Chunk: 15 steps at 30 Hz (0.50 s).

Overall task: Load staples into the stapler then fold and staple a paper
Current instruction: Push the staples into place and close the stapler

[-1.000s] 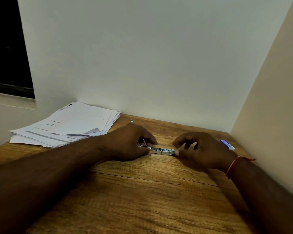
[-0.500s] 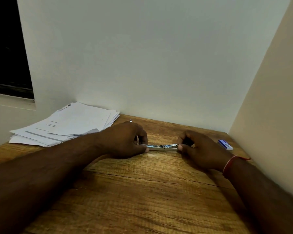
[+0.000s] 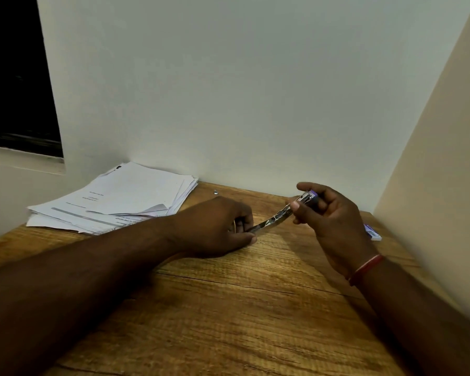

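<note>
Holding the stapler [image 3: 273, 219] open between both hands, just above the bench [image 3: 228, 308], centre-right. The left hand [image 3: 228, 226] rests on the wood with fingers curled, pinching the low end. The right hand [image 3: 329, 221] is raised, thumb and fingers clamped on the high end with the purple cap. The metal body slants between them, low on the left and high on the right.

My read: this is the loading step. I can't tell if staples are in, since the channel is too small and glary to read. A small purple-and-white box [image 3: 372, 234], likely staples, lies on the bench just beyond the right hand, partly hidden by it, near the side wall. The paper stack [image 3: 125, 196] sits back left, well apart from the stapler, unfolded.

Handling:
- **Stapler:** it looks light, stiff and shiny, so probably slick. The sprung hinge could snap on a fingertip. Grip the side walls at the ends and keep pads off the open channel.
- **Staple strip:** likely brittle and will break if bent. Pinch the long sides and lay it in flat.
- **Paper:** thin and limp. Lift one sheet by a corner. The top sheets are skewed, so two may come up together.

Also there: a tiny metal bit [image 3: 215, 191] on the bench near the back wall, and a red thread [image 3: 365, 268] on the right wrist.
</note>
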{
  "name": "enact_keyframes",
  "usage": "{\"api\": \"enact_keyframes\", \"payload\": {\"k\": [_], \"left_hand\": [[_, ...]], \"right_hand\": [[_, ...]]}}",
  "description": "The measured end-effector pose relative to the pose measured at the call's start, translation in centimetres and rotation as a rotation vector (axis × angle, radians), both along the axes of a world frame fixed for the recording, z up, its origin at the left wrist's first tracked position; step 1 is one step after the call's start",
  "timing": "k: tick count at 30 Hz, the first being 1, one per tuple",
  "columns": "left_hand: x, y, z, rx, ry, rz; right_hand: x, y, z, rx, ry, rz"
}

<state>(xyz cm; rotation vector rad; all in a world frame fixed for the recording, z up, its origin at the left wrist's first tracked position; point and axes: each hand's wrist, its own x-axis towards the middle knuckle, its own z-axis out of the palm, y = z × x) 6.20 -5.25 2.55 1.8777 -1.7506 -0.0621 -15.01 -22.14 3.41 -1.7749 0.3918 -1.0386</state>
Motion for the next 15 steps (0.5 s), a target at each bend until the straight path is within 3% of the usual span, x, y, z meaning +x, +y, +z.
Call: {"api": "enact_keyframes", "payload": {"k": [3,7,10,15], "left_hand": [[-0.4,0.0,0.2,0.026,-0.015,-0.019],[-0.7,-0.1,0.2,0.057,-0.034,-0.041],[-0.3,0.0,0.0,0.058,0.061,-0.033],[0.4,0.3,0.1,0.092,0.205,-0.061]], "right_hand": [[0.2,1.1,0.1,-0.061,0.042,0.017],[0.5,1.8,-0.6,-0.399,0.298,-0.012],[0.6,2.6,-0.9,-0.568,0.426,0.010],[0.6,2.5,-0.9,-0.609,0.513,0.083]]}}
